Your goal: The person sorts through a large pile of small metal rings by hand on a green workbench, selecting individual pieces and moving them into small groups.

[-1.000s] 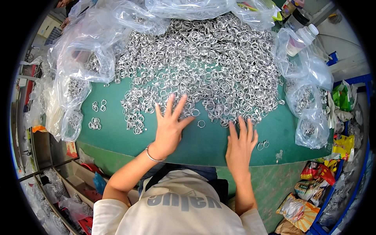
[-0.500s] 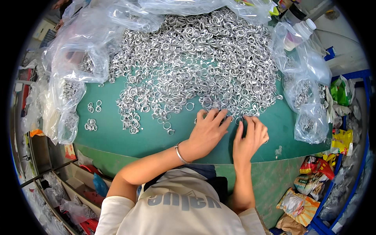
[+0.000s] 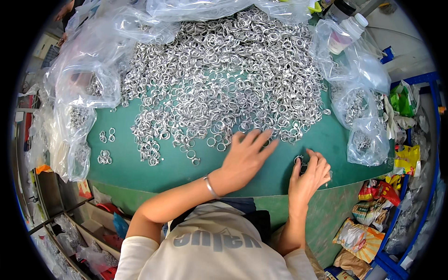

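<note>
A large heap of silver metal rings (image 3: 261,60) is spread over the green tabletop (image 3: 205,179). My left hand (image 3: 245,158) is open at the heap's near edge, fingers spread over the closest rings and slightly blurred. To its right, near the table's front edge, my right hand (image 3: 310,176) is closed, with a few rings (image 3: 301,163) between thumb and fingers. How many it holds is partly hidden. Two small clusters of rings (image 3: 105,157) lie apart on the left of the table.
Clear plastic bags with rings stand at the left (image 3: 77,116) and right (image 3: 366,140) of the table. A white-capped bottle (image 3: 347,35) is at the back right. Drawers (image 3: 88,217) sit lower left; a blue rack (image 3: 387,266) and colourful packets (image 3: 359,238) are lower right.
My right hand has drawn back from the heap's edge toward the right and nearer to me, taking rings with it. The left hand stays by the heap. The whole view has shifted slightly.
</note>
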The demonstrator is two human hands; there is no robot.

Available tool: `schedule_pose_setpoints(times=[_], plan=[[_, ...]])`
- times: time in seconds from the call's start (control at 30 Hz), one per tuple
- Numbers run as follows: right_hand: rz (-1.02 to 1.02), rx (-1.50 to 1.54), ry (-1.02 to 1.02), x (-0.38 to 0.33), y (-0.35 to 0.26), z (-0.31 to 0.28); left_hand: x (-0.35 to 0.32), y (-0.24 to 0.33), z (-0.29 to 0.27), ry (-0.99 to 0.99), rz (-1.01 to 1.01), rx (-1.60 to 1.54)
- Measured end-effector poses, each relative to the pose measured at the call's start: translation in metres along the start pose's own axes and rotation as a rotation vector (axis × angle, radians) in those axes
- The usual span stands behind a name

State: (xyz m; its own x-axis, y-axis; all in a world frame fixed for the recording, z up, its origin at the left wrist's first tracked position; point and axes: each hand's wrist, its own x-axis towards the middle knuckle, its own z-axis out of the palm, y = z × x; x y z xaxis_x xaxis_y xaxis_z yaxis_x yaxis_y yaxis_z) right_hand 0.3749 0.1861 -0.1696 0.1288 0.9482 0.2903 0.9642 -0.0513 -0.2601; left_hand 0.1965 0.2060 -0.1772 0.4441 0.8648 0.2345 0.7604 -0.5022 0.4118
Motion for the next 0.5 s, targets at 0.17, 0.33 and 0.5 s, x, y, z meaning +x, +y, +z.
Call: schedule_pose_setpoints(times=[0.17,0.33,0.5], plan=[[-0.176,0.032,-0.008,0.029,-0.015,0.017,0.029,-0.001,0.024,-0.002,0.11,0.145],[-0.197,0.171,-0.046,0.012,-0.01,0.015,0.002,-0.014,0.004,-0.111,0.059,0.133],[-0.132,0.265,-0.046,0.003,0.0,0.012,-0.03,-0.021,-0.018,-0.088,-0.111,0.183]])
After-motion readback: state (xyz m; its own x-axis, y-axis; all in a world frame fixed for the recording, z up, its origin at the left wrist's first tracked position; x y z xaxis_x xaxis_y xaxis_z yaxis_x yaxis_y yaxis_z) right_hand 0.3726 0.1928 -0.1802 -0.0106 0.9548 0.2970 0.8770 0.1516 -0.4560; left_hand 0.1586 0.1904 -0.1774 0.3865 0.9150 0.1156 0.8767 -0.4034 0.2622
